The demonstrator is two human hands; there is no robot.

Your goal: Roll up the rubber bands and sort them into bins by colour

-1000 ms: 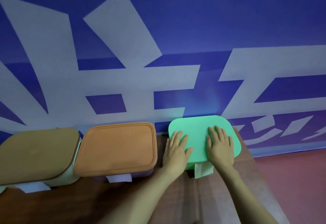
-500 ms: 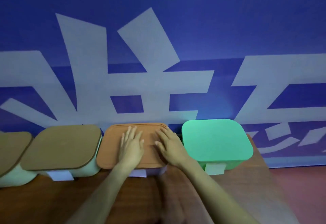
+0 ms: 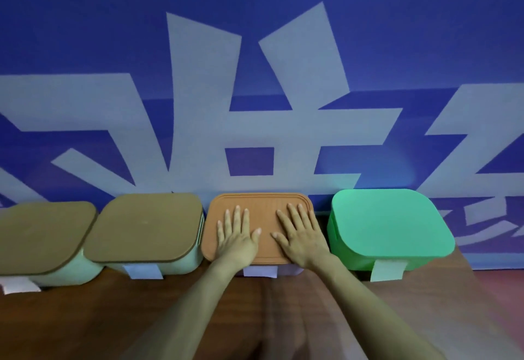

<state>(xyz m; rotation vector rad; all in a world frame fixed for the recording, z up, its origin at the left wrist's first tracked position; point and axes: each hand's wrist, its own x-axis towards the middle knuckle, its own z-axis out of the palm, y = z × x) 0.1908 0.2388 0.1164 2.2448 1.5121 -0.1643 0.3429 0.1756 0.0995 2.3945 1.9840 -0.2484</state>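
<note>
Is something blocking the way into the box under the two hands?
Yes. Its orange lid sits closed on top, and the left hand and right hand lie flat on that lid.

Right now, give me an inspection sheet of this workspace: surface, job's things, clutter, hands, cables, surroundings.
Surface: dark brown wooden tabletop, with bins lined along its far edge.
Job's things: four bins in a row, all lidded: green plastic bin, orange-lidded bin, brown-lidded pale green bin, second brown-lidded bin at far left. A white paper tag hangs at each front. Rubber bands: nothing seen.
Clutter: nothing seen.
Hands: left hand and right hand lie flat, fingers straight, on the orange lid.
Cables: nothing seen.
Surroundings: blue wall banner with large pale characters behind the bins; reddish floor at the right.
</note>
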